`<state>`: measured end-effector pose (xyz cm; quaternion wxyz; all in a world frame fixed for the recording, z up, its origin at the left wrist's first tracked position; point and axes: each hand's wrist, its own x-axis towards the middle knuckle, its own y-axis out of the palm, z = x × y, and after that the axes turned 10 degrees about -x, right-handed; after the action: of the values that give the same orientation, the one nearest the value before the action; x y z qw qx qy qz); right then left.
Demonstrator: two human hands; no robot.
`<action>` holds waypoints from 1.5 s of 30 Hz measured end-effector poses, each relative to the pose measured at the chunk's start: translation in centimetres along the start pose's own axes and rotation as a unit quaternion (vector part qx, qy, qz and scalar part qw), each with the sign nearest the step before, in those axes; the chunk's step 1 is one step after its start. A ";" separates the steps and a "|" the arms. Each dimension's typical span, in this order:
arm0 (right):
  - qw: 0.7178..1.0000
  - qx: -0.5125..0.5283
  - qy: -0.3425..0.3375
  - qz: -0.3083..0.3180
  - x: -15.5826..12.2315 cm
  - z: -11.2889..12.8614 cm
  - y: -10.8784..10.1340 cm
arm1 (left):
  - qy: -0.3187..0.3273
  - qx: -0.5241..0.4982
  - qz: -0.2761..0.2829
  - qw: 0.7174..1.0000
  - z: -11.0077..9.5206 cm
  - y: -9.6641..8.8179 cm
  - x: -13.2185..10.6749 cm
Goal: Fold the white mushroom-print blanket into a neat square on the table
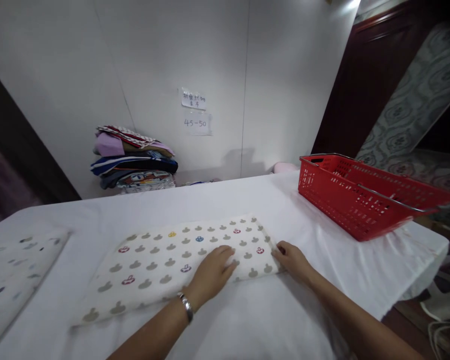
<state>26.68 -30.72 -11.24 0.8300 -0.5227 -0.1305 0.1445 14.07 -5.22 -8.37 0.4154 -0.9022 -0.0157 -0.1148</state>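
A white folded cloth (pixel 155 257) printed with grey, red, yellow and blue mushroom shapes lies spread flat on the white-covered table. My left hand (pixel 213 270), with a silver bracelet at the wrist, rests over the cloth's right half; its thumb is apart from the fingers. At the cloth's right edge, my right hand (pixel 290 257) is closed, fingertips pinching the border. Farther left lies a second white cloth (pixel 15 280) with dark and pale blue marks, cut off by the picture's edge.
On the table's right side stands a red plastic basket (pixel 333 192) with metal handles. Behind the table (pixel 273 315) rises a stack of folded fabrics (pixel 135 157) against the white wall. Paper signs (pixel 198 123) are stuck on that wall. A pink item (pixel 284 167) shows past the back edge.
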 end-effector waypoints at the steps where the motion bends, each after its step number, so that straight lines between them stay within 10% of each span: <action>1: 1.000 -0.006 -0.010 -0.003 -0.3 0.1 0.1 | 0.001 -0.020 0.007 1.000 -0.6 0.4 1.2; 10: 0.969 -0.109 -0.185 -0.121 -1.3 0.6 1.9 | -0.201 -0.117 -0.005 0.973 -2.7 5.2 12.5; 18: 0.979 -0.025 -0.182 -0.084 -1.7 0.3 1.3 | -0.272 -0.059 -0.022 0.960 -2.4 7.8 18.1; 32: 0.984 0.163 -0.070 -0.030 -1.7 0.0 0.2 | -0.272 0.072 0.108 0.954 -3.3 8.4 20.1; 45: 0.995 0.079 -0.005 0.054 -1.8 -0.4 -0.5 | -0.236 0.088 0.124 0.960 -5.3 8.5 18.6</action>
<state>25.19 -31.94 -11.04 0.8592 -0.4608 -0.0939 0.2017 32.22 -16.02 -7.25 0.4886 -0.8584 -0.0116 0.1557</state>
